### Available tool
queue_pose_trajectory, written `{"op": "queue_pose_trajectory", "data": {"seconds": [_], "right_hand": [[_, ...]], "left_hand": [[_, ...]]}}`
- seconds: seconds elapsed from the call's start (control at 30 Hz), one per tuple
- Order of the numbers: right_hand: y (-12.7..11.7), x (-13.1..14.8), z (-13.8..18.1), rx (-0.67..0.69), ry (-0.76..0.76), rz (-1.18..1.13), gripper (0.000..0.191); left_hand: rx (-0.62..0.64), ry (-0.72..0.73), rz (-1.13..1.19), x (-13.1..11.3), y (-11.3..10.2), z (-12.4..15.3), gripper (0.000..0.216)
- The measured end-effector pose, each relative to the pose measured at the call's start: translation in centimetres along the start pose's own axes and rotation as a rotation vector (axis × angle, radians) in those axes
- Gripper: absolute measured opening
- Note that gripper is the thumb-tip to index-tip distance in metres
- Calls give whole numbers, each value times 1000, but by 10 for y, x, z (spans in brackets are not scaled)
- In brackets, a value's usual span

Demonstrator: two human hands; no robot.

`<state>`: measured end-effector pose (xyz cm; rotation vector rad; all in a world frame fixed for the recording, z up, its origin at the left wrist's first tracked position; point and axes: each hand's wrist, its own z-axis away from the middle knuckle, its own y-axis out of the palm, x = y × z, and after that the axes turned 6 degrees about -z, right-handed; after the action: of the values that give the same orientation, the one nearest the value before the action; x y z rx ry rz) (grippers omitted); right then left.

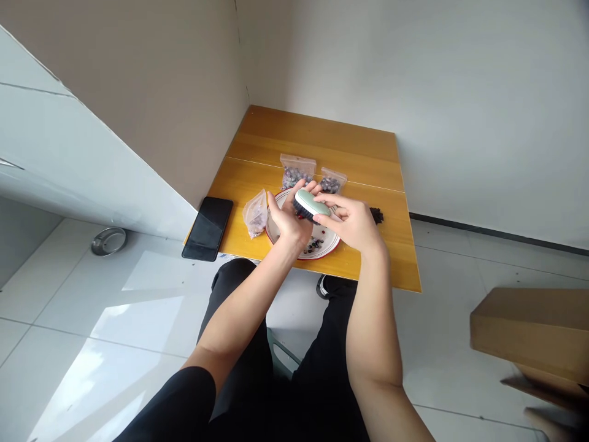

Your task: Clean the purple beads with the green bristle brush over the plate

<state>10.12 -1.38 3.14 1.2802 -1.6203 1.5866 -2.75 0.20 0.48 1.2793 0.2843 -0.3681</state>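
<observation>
My right hand pinches the end of a small scrubbing brush with a pale green back, white edge and dark bristles. The bristles face down over my left hand, which lies palm up with its fingers stretched out. Whether they touch the palm, I cannot tell. Something small and red shows by the bristles, too little to name. Both hands are above a white plate with a red rim. Several small dark and red beads lie on it, and my left hand hides part of it.
Three clear zip bags of beads, a left bag, a back bag and a right bag, surround the plate on the wooden table. A black phone lies left. A metal bowl and cardboard box flank the table.
</observation>
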Motion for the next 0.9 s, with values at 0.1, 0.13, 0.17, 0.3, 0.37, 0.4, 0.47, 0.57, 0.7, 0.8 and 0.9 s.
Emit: {"op": "queue_pose_trajectory", "data": {"seconds": [0.1,0.13,0.17,0.3,0.37,0.4,0.47,0.57,0.7,0.8,0.9], "right_hand": [[-1,-1,1,76,40,-69,35],[0,0,1,87,35,-82,35],[1,0,1,83,22,-81,35],[1,3,0,1,-31,-1,37],[-2,3,2,-13,-31,22,36],[-3,4,3,-4,-25,22,35],[-4,4,4,27,-15,13,34],[-2,5,3,35,-42,9,36],[-3,4,2,-21,-52,41,37],[-8,3,5,4,6,7,36],[-8,4,6,39,14,-5,35]], "left_hand": [[-22,-13,-28,1,0,1,76],[-21,-15,-35,2,0,1,76],[-16,-12,-39,3,0,1,75],[22,4,-25,2,1,1,73],[23,1,-33,1,2,1,75],[15,-1,-40,0,3,1,76],[5,-8,-47,0,4,1,76],[24,-25,-26,4,4,0,73],[54,-18,-16,4,3,0,73],[29,2,-44,1,3,-1,77],[21,-3,-58,2,2,-1,77]]}}
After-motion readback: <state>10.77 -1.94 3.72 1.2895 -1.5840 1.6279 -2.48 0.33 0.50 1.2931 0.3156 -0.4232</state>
